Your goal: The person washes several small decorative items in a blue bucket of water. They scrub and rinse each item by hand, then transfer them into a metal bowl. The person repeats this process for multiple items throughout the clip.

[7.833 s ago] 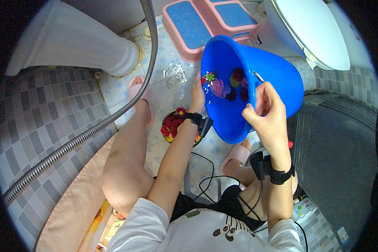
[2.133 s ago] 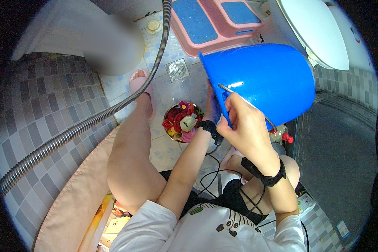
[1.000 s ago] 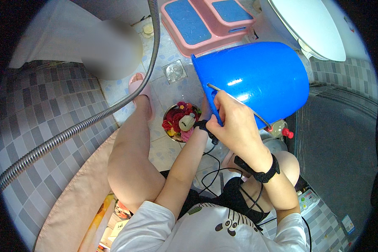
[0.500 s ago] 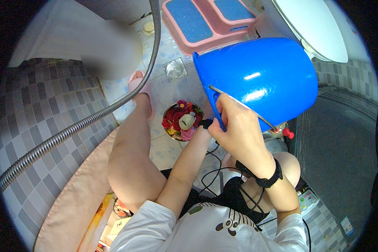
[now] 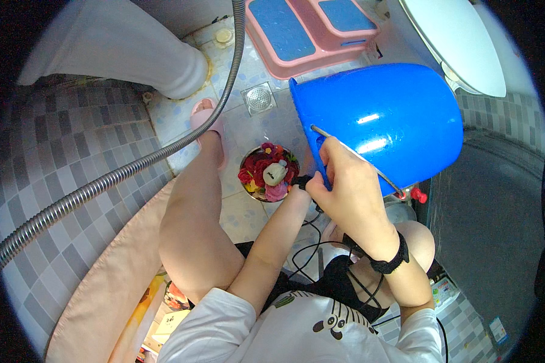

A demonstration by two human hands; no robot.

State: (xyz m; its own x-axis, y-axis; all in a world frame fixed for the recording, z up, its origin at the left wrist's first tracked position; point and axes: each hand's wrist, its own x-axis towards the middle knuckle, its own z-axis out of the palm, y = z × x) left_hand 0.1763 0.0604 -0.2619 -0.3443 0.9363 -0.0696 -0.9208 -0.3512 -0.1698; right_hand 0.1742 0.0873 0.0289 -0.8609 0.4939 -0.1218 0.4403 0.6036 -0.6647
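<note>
A large blue bucket [image 5: 381,121] lies tipped on its side in front of me, its mouth facing left. My right hand [image 5: 348,172] is closed at the near part of its rim, by the metal bail handle [image 5: 351,151]. My left forearm [image 5: 278,230] reaches forward to the bucket's mouth. Past its black wristband [image 5: 301,181] the left hand is hidden behind the bucket's rim and my right hand. Just left of that wrist, a round metal basin [image 5: 243,189] on the floor holds red, pink and yellow flowers and a pale rounded item [image 5: 275,174].
A grey metal shower hose [image 5: 181,144] arcs across the left. Ahead are a pink step stool [image 5: 284,68] with blue treads and a floor drain [image 5: 259,98]. A white pedestal [image 5: 181,72] stands far left, a toilet [image 5: 460,42] far right. Black cables [image 5: 303,260] hang between my legs.
The view has shifted slightly, so most things appear a little further right. The right hand keeps its hold on the bucket, and the left arm stays at its mouth.
</note>
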